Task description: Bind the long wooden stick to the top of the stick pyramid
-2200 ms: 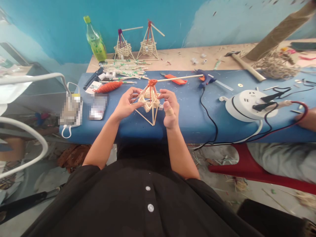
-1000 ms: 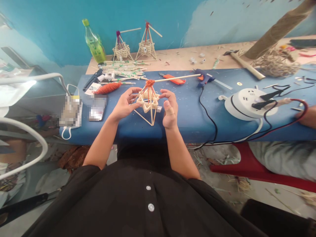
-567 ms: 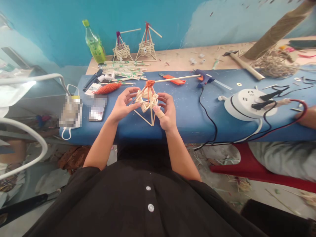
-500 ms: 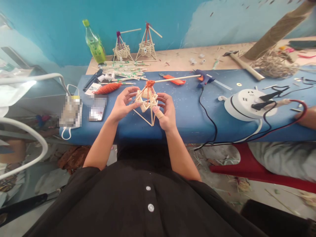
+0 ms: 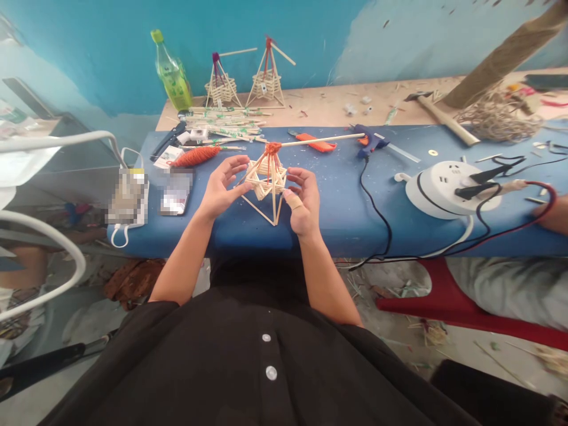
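Observation:
A small pyramid-shaped model (image 5: 276,204) of pale wooden sticks stands on the blue table cover in front of me. Orange cord binds its top, a square stick basket hangs inside its legs, and one long stick runs from the tip to the right. My left hand (image 5: 225,184) is curved round the model's left side, thumb and fingertips at the basket's edge. At its right side my right hand (image 5: 304,201) has fingers bent and apart, the thumb just beside the basket. A tan band wraps that thumb.
Behind are two similar stick models (image 5: 267,80), a green bottle (image 5: 174,77), bundled sticks (image 5: 226,125) and orange cord (image 5: 196,156). To the right lie an orange-handled cutter (image 5: 320,144), a blue glue gun (image 5: 369,141), a hammer (image 5: 448,120) and a white power strip (image 5: 444,188) with cables.
My right thumb has drawn slightly away from the basket, and the right hand has opened a little. My left hand stays at the model's left side. The whole view has shifted slightly.

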Tool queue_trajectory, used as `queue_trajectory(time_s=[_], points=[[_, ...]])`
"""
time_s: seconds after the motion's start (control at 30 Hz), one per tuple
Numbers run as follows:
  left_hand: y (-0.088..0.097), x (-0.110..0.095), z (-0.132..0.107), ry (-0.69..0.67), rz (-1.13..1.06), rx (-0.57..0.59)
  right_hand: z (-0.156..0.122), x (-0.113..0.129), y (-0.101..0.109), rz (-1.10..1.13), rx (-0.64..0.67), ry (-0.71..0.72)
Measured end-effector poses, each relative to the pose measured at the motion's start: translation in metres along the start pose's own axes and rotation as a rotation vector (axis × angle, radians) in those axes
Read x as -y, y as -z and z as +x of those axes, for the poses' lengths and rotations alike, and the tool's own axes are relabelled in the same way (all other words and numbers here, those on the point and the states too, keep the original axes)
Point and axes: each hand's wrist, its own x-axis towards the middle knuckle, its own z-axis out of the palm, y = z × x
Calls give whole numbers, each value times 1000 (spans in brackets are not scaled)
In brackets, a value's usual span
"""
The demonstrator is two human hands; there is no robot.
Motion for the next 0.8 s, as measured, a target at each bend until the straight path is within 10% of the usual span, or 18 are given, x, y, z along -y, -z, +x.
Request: queue_trajectory(time_s=[0.8], points=[[-8,24,-3,-131,58,22,-12,14,5,-5,-5,-46]])
